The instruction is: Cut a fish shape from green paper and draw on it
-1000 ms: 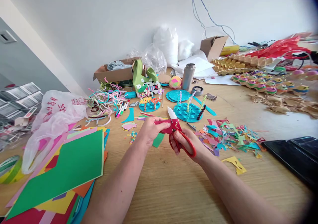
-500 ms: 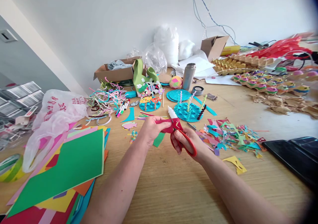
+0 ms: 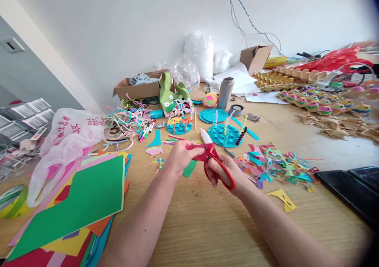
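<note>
The red paper [image 3: 200,151] is up off the table [image 3: 192,219], at the blades of the scissors [image 3: 228,173]. It looks light and thin, stiff enough to stand out flat from the fingers but likely to bend or crease if squeezed hard, and easy to tear at a narrow part. An edge well away from the scissors seems the best place to hold it, with a flat, gentle pinch. The scissors look rigid and somewhat heavier; the looped handles are the place to grip.

The left hand [image 3: 182,158] is closed in a pinch on the paper, left of the scissors, thumb on top. The right hand [image 3: 218,171] is curled through the scissors' handles, fingers partly bent; how far apart the blades stand is too small to tell. The green scrap [image 3: 190,168] lies left of the scissors, the scraps [image 3: 275,164] to their right, and the blue tray [image 3: 217,135] beyond them.

Compared with half a second ago, little differs: the whole view is shifted slightly, and both hands keep the same holds. Whether the cut is any longer, I cannot tell.
</note>
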A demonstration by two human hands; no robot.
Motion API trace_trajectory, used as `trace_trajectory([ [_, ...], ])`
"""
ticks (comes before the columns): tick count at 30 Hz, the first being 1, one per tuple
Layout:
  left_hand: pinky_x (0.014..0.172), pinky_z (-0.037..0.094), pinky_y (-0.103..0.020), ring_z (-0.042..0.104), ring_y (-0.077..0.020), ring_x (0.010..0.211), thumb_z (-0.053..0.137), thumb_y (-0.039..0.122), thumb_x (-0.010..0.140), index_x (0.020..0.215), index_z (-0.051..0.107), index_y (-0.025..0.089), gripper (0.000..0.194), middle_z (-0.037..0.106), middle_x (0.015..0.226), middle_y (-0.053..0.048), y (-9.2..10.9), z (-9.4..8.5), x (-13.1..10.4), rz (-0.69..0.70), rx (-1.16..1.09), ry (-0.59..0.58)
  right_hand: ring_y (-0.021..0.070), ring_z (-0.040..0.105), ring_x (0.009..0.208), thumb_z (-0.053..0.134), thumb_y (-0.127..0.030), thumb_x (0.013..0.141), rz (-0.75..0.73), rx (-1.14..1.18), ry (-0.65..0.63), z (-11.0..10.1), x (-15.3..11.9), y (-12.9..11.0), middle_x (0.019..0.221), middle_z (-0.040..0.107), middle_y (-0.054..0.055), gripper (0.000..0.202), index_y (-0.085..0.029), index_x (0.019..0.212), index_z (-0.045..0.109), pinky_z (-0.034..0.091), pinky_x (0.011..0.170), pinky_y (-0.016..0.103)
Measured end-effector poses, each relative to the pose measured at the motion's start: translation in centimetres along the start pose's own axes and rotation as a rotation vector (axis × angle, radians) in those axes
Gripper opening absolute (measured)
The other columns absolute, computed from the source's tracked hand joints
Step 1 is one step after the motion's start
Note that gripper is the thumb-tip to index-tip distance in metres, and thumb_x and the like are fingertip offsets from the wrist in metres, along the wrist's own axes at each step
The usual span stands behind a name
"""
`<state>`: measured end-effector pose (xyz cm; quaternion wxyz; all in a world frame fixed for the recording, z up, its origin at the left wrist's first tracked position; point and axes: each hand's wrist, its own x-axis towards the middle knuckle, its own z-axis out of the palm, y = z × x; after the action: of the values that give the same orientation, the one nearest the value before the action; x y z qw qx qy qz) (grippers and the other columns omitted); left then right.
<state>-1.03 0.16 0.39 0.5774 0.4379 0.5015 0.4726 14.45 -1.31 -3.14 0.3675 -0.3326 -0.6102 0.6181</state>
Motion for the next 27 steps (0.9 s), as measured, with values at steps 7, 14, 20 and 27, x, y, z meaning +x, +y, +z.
trace_trajectory([
  [7,0.06,0.044,-0.024,0.059,-0.0124,0.058,0.076,0.023,0.055,0.07,0.069,0.012,0.02,0.068,0.064,-0.004,-0.1,-0.09,0.0,0.008,-0.005,-0.005,0.0092,0.045,0.036,0.054,-0.065,0.078,-0.003,0.027,-0.002,0.09,0.0,-0.02,0.045,0.049,-0.002,0.051,-0.018,0.059,0.048,0.033,0.036,0.022],
  [14,0.061,0.045,-0.024,0.06,-0.0125,0.059,0.076,0.023,0.055,0.07,0.069,0.012,0.02,0.069,0.066,-0.004,-0.09,-0.08,0.0,0.004,-0.011,-0.02,0.0088,0.044,0.035,0.057,-0.065,0.077,0.003,0.031,0.009,0.23,-0.12,-0.4,0.044,0.048,-0.002,0.052,-0.019,0.056,0.046,0.033,0.036,0.022],
  [20,0.061,0.044,-0.024,0.06,-0.0123,0.059,0.076,0.023,0.055,0.07,0.068,0.012,0.021,0.068,0.065,-0.003,-0.17,-0.13,0.09,0.011,-0.01,-0.017,0.009,0.044,0.035,0.053,-0.066,0.078,-0.005,0.023,0.01,0.34,-0.14,-0.56,0.042,0.047,-0.002,0.053,-0.019,0.055,0.046,0.033,0.036,0.022],
  [27,0.063,0.043,-0.023,0.058,-0.0115,0.061,0.075,0.025,0.056,0.07,0.067,0.012,0.021,0.066,0.065,-0.002,-0.14,-0.18,-0.05,0.015,0.019,-0.036,0.0085,0.045,0.035,0.053,-0.067,0.078,0.004,0.032,0.01,0.2,-0.13,-0.22,0.045,0.048,-0.002,0.053,-0.017,0.059,0.048,0.032,0.036,0.021],
])
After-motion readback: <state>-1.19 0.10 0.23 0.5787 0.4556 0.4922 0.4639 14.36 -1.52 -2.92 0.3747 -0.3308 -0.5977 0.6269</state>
